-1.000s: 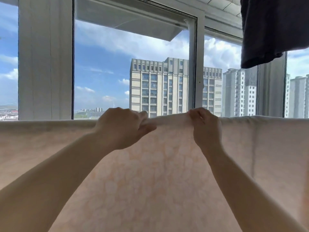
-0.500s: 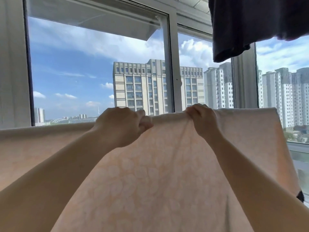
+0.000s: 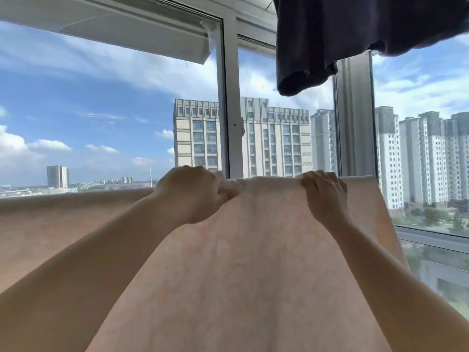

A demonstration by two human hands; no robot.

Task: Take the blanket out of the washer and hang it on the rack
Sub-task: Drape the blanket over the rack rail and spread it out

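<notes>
Head view. Blanket (image 3: 253,250), pale peach with a faint blotchy print, fills the lower frame, spread wide and hanging down toward the camera. Its top edge runs level from the far left, past both hands, to a right corner just beyond the right hand. The rack is not visible; whatever carries the top edge is hidden under the cloth.

Left hand (image 3: 189,193) is fisted on the top edge, thumb pressed against the curled fingers, cloth bunched in the pinch. Bare forearm comes in from the lower left.

Right hand (image 3: 323,193) is curled over the top edge near the right corner, fingers hooked on the fold, clamping the cloth. Bare forearm comes in from the lower right.

The two hands are level with each other, with a short span of cloth between them that looks taut.

Behind: window frame (image 3: 229,110), white, with an upright post just above the gap between the hands. Through the glass, blue sky with clouds, a beige tower block (image 3: 198,133) straight ahead and white towers to the right.

Upper right: dark garment (image 3: 355,34) hangs from above, its lower hem well above the right hand, apart from the blanket.
</notes>
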